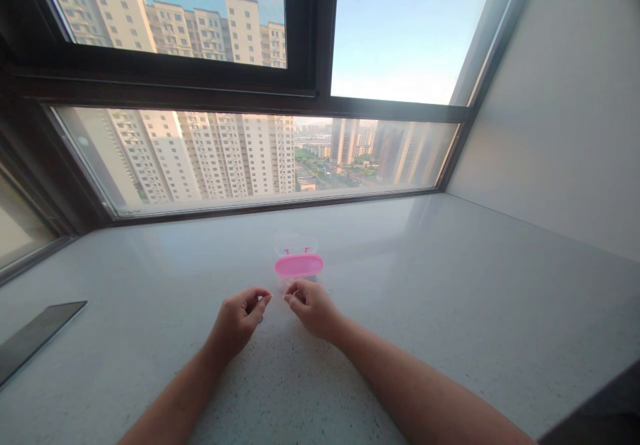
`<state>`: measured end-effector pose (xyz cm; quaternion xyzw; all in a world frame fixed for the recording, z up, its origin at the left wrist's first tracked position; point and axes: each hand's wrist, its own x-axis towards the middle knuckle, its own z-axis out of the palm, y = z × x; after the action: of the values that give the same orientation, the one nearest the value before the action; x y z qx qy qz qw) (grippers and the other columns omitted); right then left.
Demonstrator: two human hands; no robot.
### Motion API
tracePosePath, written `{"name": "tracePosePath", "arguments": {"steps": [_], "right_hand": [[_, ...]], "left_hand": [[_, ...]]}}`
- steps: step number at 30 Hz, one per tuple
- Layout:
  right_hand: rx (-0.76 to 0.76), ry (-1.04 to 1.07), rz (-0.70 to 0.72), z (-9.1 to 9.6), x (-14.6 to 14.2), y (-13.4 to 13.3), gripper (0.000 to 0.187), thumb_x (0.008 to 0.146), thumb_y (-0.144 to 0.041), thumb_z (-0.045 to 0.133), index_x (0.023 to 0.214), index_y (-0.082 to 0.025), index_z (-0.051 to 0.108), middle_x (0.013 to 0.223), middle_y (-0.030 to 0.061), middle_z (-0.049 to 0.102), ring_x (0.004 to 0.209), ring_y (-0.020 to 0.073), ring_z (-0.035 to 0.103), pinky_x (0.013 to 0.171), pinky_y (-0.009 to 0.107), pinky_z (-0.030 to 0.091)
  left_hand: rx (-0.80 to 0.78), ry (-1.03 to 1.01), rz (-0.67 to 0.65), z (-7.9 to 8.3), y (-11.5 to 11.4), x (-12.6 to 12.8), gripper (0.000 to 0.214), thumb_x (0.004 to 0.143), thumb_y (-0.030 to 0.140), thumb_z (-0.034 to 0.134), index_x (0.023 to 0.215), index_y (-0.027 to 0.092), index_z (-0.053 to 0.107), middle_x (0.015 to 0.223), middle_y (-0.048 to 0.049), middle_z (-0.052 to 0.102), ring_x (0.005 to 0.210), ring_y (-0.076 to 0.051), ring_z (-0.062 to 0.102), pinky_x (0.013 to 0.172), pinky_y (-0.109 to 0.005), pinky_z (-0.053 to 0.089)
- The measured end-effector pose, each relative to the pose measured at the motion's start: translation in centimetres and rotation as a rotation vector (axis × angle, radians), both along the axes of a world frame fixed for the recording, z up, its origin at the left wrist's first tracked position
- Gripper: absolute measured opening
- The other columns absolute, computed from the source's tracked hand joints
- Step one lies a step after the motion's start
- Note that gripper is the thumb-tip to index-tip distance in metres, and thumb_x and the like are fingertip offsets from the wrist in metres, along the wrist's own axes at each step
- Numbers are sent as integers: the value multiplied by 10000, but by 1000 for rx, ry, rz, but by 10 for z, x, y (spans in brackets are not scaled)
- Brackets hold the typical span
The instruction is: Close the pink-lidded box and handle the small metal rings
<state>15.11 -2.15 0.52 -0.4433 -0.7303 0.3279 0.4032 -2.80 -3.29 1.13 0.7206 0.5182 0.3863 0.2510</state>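
My left hand (pixel 239 317) and my right hand (pixel 311 306) rest close together on a pale speckled stone sill (pixel 450 285), fingertips pinched and almost touching. Whatever is between the fingertips is too small to make out; a thin thread or needle may be there. Just beyond the hands stands a small pink box (pixel 299 264) with a clear lid (pixel 295 242) tipped open behind it.
A dark flat phone or tablet (pixel 35 335) lies at the left edge of the sill. A large window (pixel 250 158) runs along the back, a plain wall (pixel 560 112) rises at the right. A dark object (pixel 605 412) sits at the bottom right corner.
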Motion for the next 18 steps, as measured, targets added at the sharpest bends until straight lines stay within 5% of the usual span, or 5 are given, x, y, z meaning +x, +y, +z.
{"name": "tracePosePath", "arguments": {"steps": [18], "right_hand": [[-14,-6,5,-2,0,3,120,736,-240,510,704,-139,567,461,-64,362,427,62,302,417,179,217]], "left_hand": [[31,47,-12,1,1,0,278,769,375,468,795,144,620,469,54,411,455,-100,409,449,-185,303]]}}
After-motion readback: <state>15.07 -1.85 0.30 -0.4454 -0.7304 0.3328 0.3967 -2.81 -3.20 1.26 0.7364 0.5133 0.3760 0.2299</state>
